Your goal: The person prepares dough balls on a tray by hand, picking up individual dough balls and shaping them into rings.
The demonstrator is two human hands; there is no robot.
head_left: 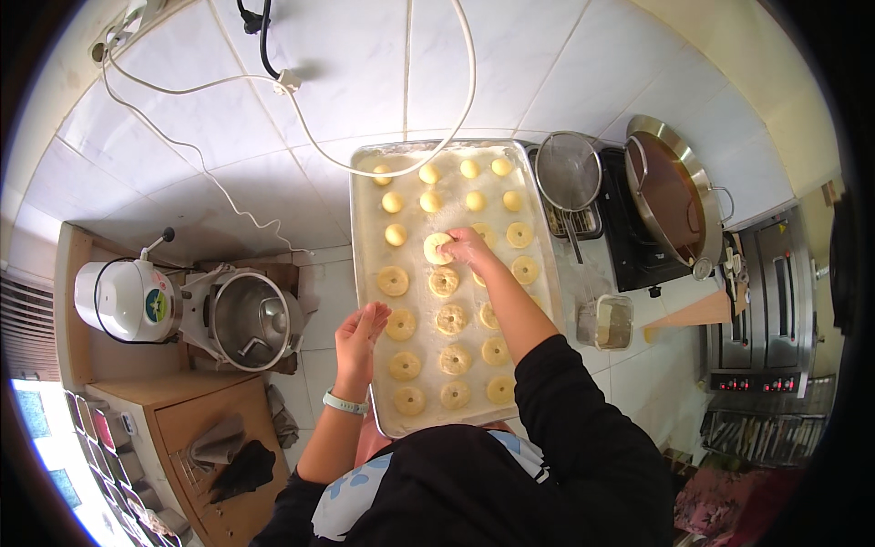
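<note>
A large metal tray with a floured surface lies in front of me. Rows of round dough balls fill its far part, and flattened dough rings with small centre holes fill the near part. My right hand reaches over the middle of the tray, fingers closed on the edge of a pale dough disc; whether it has a hole is unclear. My left hand is raised beside the tray's left edge, fingers stretched out and close together, nothing seen in it.
At right, a wide pot of brown liquid sits on a black stove, with a mesh strainer beside it. A rectangular container stands nearer. At left is a mixer bowl. A white cable hangs across the tray's far edge.
</note>
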